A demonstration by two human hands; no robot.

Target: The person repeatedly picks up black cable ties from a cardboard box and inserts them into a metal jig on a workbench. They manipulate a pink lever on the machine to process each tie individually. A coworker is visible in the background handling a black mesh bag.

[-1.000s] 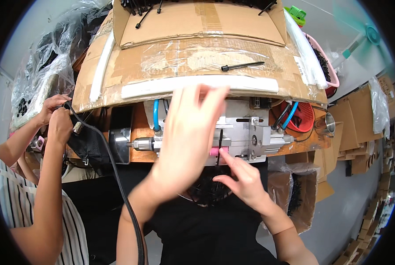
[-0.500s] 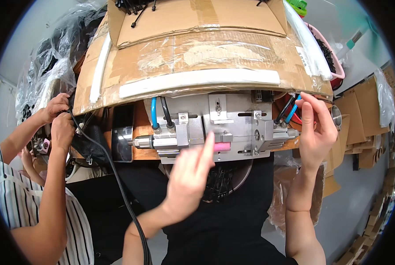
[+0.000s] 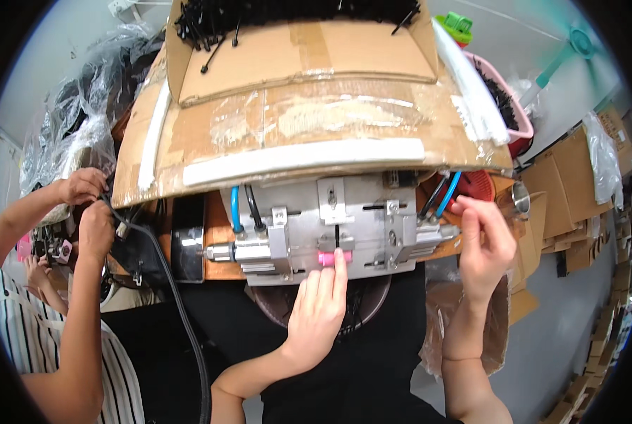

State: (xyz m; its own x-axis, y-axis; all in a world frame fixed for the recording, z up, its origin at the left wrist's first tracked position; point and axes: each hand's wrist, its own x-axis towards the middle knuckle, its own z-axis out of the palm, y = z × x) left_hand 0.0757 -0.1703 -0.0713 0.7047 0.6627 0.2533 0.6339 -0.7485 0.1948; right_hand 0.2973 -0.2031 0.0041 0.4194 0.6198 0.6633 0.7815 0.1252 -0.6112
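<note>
My left hand (image 3: 317,311) reaches up to a metal fixture (image 3: 303,205), index finger stretched out and the other fingers loosely bent. Its fingertip touches the pink block (image 3: 326,258) at the fixture's front, at the lower end of a thin black piece (image 3: 338,234) standing in the middle slot. On either side sits a silver clamp, the left one (image 3: 263,253) and the right one (image 3: 406,237). By the fixture's right end is my right hand (image 3: 487,244), raised with thumb and fingers curled together near a blue hose (image 3: 449,194). Whatever its fingertips hold, if anything, is too small to make out.
A cardboard box (image 3: 302,60) of black thin-stemmed parts stands behind the fixture. Below it is a bowl (image 3: 266,300). At left, another person's hands (image 3: 93,205) work by a black cable (image 3: 164,258). A pink basket (image 3: 521,120) and red dish (image 3: 478,185) are right.
My left index finger has come to rest at the pink block, where a black piece now shows in the slot. My right hand has moved down, away from the blue hose. The view has shifted.
</note>
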